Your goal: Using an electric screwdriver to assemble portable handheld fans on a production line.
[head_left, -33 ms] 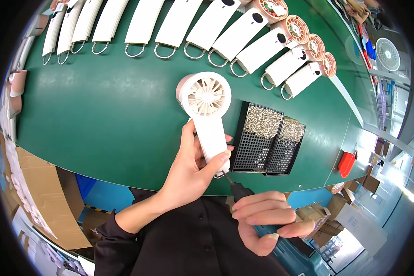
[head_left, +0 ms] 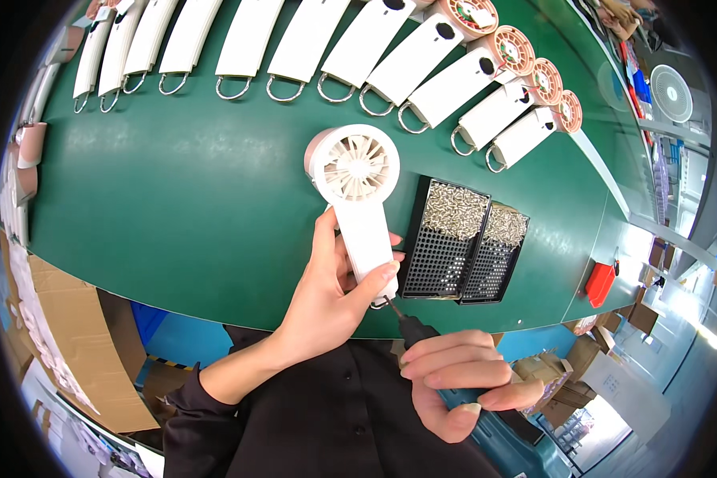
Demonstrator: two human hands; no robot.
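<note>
A white handheld fan (head_left: 364,231) with a round slatted head and pinkish rim lies over the green table. My left hand (head_left: 323,291) is closed around its handle, thumb on the lower end. In my right hand (head_left: 466,382) is an electric screwdriver (head_left: 502,442) with a dark nose and teal body. Its thin bit reaches the bottom end of the fan's handle, beside a small metal loop; whether it sits on a screw is too small to tell. Right of the fan stand two black screw trays (head_left: 432,263), with many small silver screws (head_left: 456,212) heaped at their far ends.
Along the far side of the green table (head_left: 175,199) lies a curved row of white fan handles (head_left: 251,40) with metal loops, some showing open pink heads (head_left: 515,50). A red bin (head_left: 601,283) stands at the right. Cardboard (head_left: 88,342) is at the lower left.
</note>
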